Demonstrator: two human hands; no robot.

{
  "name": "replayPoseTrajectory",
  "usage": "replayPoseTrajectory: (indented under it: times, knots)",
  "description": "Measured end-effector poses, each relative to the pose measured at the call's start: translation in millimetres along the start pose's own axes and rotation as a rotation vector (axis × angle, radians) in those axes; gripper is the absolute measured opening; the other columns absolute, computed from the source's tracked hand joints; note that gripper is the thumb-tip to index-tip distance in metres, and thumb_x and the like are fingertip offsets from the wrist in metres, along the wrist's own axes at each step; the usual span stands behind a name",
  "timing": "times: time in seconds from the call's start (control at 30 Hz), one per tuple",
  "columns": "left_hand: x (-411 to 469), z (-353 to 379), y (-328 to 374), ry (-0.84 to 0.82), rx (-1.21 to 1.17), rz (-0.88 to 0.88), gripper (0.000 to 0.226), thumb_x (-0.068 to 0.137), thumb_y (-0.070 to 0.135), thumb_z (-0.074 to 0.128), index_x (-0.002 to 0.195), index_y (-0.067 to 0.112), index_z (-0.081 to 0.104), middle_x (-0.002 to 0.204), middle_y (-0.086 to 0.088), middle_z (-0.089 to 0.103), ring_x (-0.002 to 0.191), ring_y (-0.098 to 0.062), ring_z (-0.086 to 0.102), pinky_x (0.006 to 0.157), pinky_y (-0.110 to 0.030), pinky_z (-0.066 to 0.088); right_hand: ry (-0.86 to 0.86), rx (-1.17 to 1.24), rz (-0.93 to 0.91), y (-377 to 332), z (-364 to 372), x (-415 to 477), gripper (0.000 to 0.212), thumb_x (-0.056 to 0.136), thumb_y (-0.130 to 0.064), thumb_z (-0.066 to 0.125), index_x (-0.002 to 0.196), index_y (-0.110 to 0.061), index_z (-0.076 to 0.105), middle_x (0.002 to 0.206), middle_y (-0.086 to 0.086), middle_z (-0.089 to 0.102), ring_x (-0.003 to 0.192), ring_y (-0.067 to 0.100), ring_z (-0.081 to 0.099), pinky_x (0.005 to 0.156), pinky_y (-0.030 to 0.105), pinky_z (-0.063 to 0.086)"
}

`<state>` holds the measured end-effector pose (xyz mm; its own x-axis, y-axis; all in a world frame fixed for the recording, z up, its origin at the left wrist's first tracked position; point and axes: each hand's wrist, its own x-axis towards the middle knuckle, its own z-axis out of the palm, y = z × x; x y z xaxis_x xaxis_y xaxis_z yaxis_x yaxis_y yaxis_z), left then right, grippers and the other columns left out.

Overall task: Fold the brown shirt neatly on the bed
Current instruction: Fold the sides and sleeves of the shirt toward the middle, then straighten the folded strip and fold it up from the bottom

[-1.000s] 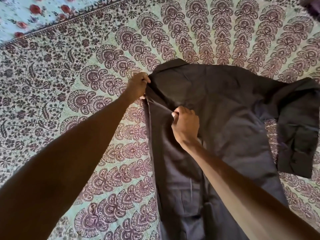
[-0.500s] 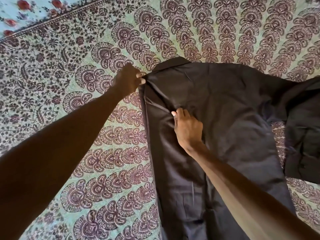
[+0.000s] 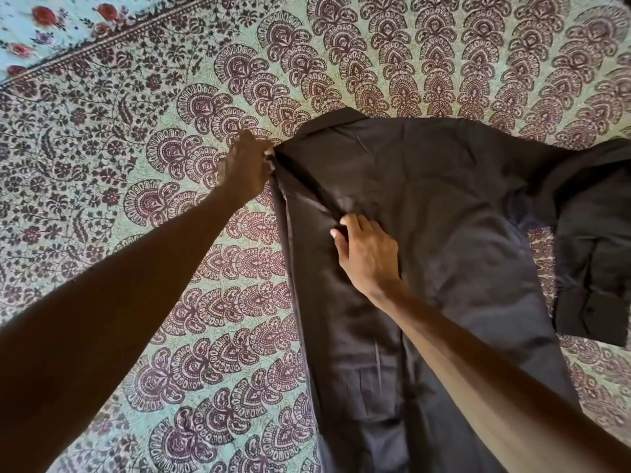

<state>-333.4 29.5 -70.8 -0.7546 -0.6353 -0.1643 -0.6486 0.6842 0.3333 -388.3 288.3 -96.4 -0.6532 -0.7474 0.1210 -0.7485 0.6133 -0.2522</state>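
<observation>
Pale green bedspread point(image 3: 136, 233) printed with dark maroon fan and leaf shapes fills nearly the whole view, and a lighter sheet point(image 3: 30, 25) with red flowers shows in the far left corner beyond its border. On this cover, right of the middle, lies the brown shirt point(image 3: 444, 216), spread mostly flat. Its long axis runs away from the person: the collar point(image 3: 327, 122) points to the far side and the lower part comes toward the viewer and passes out of the bottom edge. One sleeve point(image 3: 594, 240) sticks out to the right and bends back down toward the near side, with a patch of the cover showing between it and the shirt's body. The left side of the shirt forms a straight edge along the cover. The left hand point(image 3: 244, 169) pinches the far left corner of the shirt, just beside the collar. The right hand point(image 3: 367, 254) rests on the cloth nearer the middle, its fingers curled and gripping a raised crease that runs up toward the left hand.
</observation>
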Motion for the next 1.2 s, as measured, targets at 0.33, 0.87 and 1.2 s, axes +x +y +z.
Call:
replayPoseTrajectory:
  times: [0.33,0.87,1.2]
  knots:
    - [-62,17,53,0.415,-0.231,-0.1,0.023,0.093,0.01,0.042,0.111,0.013,0.055,0.121,-0.015,0.054,0.107,-0.025,0.054,0.089,-0.043,0.047,-0.075,-0.067,-0.081,-15,-23,-34,0.048,0.098,-0.038,0.043,0.141,-0.016,0.046,0.143,0.01,0.046,0.131,0.031,0.042,0.105,0.047,0.034]
    - [-255,61,62,-0.193,0.227,0.332,0.072,0.093,0.051,0.045,0.153,0.022,0.02,0.162,-0.006,0.015,0.149,-0.028,0.015,0.116,-0.049,0.02,-0.457,-0.131,-0.021,3,-51,-193,0.071,0.097,-0.06,0.026,0.155,-0.021,0.013,0.163,0.012,0.006,0.151,0.03,0.007,0.119,0.056,0.014]
    - [-309,65,107,-0.102,0.162,0.21,0.057,0.078,0.029,0.072,0.129,0.015,0.054,0.141,-0.012,0.045,0.126,-0.035,0.045,0.103,-0.047,0.035,-0.203,0.041,0.188,51,-96,-240,0.046,0.094,-0.039,0.046,0.134,-0.016,0.048,0.132,0.008,0.054,0.119,0.029,0.05,0.1,0.042,0.043]
